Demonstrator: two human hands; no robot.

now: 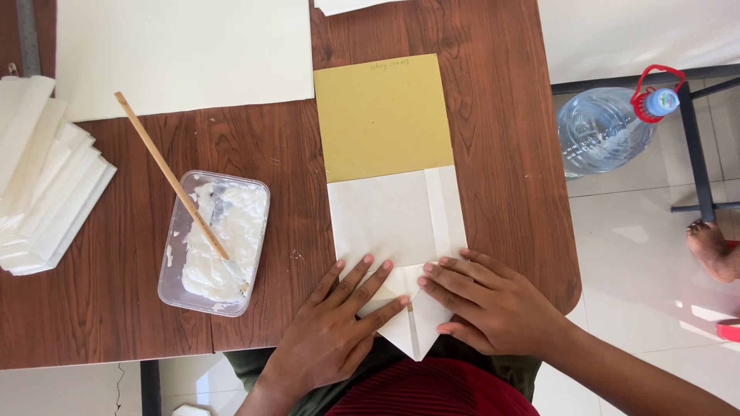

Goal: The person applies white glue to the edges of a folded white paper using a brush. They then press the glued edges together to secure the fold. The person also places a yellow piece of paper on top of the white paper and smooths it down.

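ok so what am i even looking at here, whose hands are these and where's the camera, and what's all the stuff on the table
There is one picture, taken by a camera worn on a person's head, looking straight down at their own two bare hands; no machine is involved. The left hand and right hand press flat on a folded white paper piece whose lower end comes to a point at the edge of the brown wooden table. A mustard-yellow card lies against its upper end. To the left stands a clear plastic tub of white paste with a wooden stick resting in it, and a stack of folded white paper. A large cream sheet lies at the top. A big water bottle stands on the floor.
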